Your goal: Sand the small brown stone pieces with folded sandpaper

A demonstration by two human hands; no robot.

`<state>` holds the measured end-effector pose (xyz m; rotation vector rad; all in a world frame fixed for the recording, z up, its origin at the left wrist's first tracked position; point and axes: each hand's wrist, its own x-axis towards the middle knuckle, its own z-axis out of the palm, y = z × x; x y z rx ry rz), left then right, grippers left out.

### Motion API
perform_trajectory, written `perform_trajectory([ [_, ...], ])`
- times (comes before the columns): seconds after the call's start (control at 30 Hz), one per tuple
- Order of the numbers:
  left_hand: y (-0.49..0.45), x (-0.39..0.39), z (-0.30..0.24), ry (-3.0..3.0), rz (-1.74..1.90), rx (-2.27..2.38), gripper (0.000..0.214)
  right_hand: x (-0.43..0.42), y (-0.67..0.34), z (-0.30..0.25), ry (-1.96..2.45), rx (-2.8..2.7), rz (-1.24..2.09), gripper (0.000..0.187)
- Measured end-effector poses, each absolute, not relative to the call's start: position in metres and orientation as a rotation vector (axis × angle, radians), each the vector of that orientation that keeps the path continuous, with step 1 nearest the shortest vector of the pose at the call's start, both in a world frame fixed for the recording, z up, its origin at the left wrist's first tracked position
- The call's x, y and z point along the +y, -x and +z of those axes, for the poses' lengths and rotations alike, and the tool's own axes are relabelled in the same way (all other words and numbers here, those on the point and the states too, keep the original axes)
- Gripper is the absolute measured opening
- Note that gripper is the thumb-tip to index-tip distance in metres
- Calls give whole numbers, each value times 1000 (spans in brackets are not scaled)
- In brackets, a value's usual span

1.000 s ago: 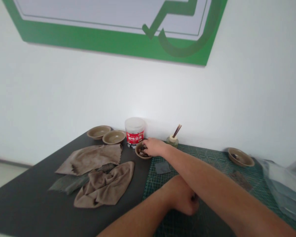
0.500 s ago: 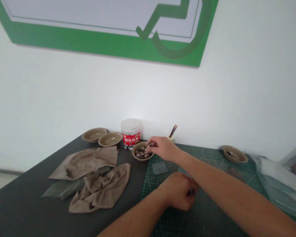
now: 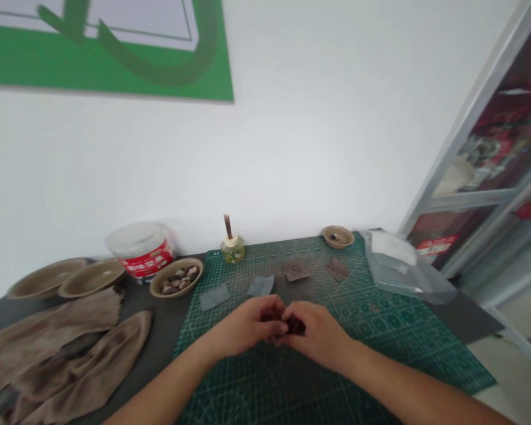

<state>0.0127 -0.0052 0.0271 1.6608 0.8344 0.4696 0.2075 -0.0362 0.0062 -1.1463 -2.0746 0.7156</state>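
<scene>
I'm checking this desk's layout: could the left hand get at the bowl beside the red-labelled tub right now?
Probably yes: the bowl is open at the top, and only a flat grey patch seems to lie between it and the left hand, though that hand is up against the right hand.

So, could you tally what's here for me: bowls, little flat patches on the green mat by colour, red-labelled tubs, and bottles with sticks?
Bowls: 4
Grey patches: 2
Brown patches: 2
Red-labelled tub: 1
Bottle with sticks: 1
Total: 10
</scene>
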Motion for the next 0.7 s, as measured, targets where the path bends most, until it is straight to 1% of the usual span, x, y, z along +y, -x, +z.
perform_trajectory([
  [0.07, -20, -12, 24, -1601, 410, 856, 14, -43, -206, 1, 1117, -2092, 724, 20],
  [0.13, -21, -18, 21, -1590, 402, 932, 14, -46, -207, -1, 1077, -2114, 763, 23],
  [0.2, -18, -22, 19, -1593, 431, 1020, 12, -43, -215, -1, 1066, -2131, 762, 36],
  [0.27, -11, -25, 17, -1591, 511, 1087, 13, -33, -234, 1, 1112, -2128, 669, 47],
  [0.3, -7, -26, 16, -1604, 564, 1122, 14, -26, -247, 2, 1155, -2117, 588, 43],
  [0.37, 2, -28, 14, -1642, 628, 1194, 16, -9, -275, 1, 1284, -2061, 347, 26],
  [0.4, 6, -28, 13, -1667, 646, 1217, 17, 0, -290, 0, 1371, -2013, 234, 23],
  [0.47, 13, -28, 15, -1698, 661, 1267, 19, 17, -313, -7, 1538, -1973, 91, 30],
  [0.57, 14, -28, 20, -1724, 618, 1304, 20, 32, -330, -20, 1668, -2053, 82, 47],
  [0.63, 11, -28, 21, -1723, 631, 1283, 19, 36, -331, -26, 1677, -2079, 141, 48],
  [0.7, 5, -28, 17, -1689, 689, 1233, 20, 39, -329, -27, 1644, -2057, 205, 39],
])
